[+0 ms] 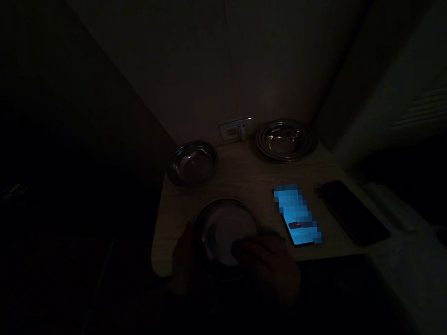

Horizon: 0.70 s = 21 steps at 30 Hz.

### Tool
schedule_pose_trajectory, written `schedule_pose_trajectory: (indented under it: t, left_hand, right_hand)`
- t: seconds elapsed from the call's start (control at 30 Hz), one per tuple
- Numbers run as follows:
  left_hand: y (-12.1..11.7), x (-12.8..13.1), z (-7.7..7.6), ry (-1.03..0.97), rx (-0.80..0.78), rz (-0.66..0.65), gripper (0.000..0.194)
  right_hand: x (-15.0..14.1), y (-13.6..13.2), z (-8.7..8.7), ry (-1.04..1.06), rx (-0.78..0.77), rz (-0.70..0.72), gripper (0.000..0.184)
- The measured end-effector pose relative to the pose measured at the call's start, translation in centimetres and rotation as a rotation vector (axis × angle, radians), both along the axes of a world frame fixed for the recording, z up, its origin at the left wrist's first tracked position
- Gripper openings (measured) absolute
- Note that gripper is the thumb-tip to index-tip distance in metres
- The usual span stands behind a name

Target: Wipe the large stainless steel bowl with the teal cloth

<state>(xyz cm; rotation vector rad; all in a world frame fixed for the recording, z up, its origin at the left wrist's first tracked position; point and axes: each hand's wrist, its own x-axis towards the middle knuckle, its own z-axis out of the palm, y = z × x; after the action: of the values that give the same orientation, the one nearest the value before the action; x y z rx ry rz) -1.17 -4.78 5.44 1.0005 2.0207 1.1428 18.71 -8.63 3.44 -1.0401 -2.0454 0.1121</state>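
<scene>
In dim light, a round steel bowl (222, 227) is held at the front edge of a small wooden table. My left hand (183, 258) is closed around the bowl's left side. My right hand (268, 264) reaches over the bowl's lower right, its fingers bent and pressed together against the metal. A faint edge of something shows beside the right knuckles, too dark to name. Right of this hand lies a phone (297, 216) with a lit blue screen, partly pixelated.
Another steel bowl (192, 163) stands at the back left of the table (239, 174). At the back right sit stacked steel dishes (286, 141). A wall socket (236, 130) with a plug is behind them. A dark phone-shaped object (354, 211) lies at the right edge.
</scene>
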Motion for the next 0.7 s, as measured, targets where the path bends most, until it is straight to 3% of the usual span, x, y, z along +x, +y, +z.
schedule_pose_trajectory:
  t: [0.17, 0.37, 0.5, 0.7]
  left_hand:
    - [0.0, 1.6, 1.6, -0.060, -0.203, -0.017, 0.034]
    - [-0.6, 2.6, 1.8, -0.079, -0.123, 0.031, 0.046]
    - [-1.1, 3.3, 1.3, -0.081, -0.085, 0.109, 0.045]
    - [-1.4, 3.5, 0.8, -0.098, -0.062, 0.111, 0.042]
  right_hand:
    - [0.3, 0.2, -0.1, 0.013, -0.001, -0.029, 0.026]
    - [0.9, 1.7, 0.6, 0.026, -0.052, -0.132, 0.026]
    - [-0.2, 2.2, 1.0, 0.053, -0.074, -0.193, 0.026]
    - [-3.4, 1.3, 1.8, 0.163, -0.009, -0.109, 0.022]
